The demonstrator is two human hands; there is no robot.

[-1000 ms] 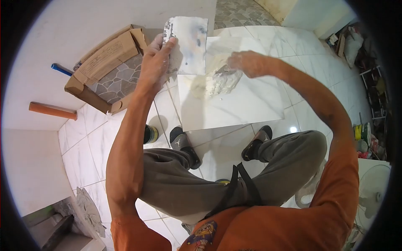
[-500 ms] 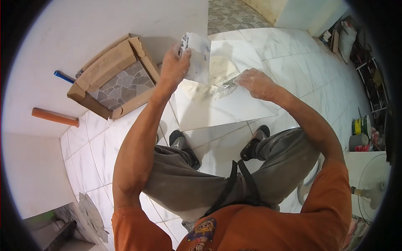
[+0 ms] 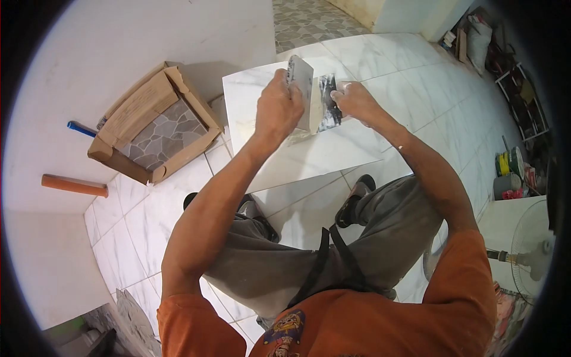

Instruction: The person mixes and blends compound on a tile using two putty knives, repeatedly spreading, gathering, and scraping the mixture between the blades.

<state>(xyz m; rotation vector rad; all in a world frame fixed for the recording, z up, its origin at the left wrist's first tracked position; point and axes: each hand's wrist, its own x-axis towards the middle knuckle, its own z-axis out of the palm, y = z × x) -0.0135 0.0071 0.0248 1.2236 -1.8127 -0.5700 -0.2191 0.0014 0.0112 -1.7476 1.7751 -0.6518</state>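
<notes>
My left hand (image 3: 278, 113) is closed around the edge of a wide, flat scraper plate (image 3: 303, 80), pale and smeared, held upright on edge. My right hand (image 3: 357, 102) grips a putty knife (image 3: 328, 104), its dark blade streaked with white compound. The two tools are close together, blade facing plate; I cannot tell if they touch. Below them lies a large white tile (image 3: 339, 152) on the floor. Some cream-coloured compound (image 3: 299, 137) shows on it beneath the tools, mostly hidden by my left hand and the plate.
To the left, an open cardboard box frame (image 3: 175, 169) leans by the wall, near a blue-handled tool (image 3: 81, 128) and an orange bar (image 3: 74, 185). At right are paint cans (image 3: 507, 178), a fan (image 3: 532, 253) and a white rack (image 3: 523, 101). My feet are just before the tile.
The putty knife has risen off the compound and turned its dark blade toward the plate. My left hand has moved right and lower, turning the plate nearly edge-on.
</notes>
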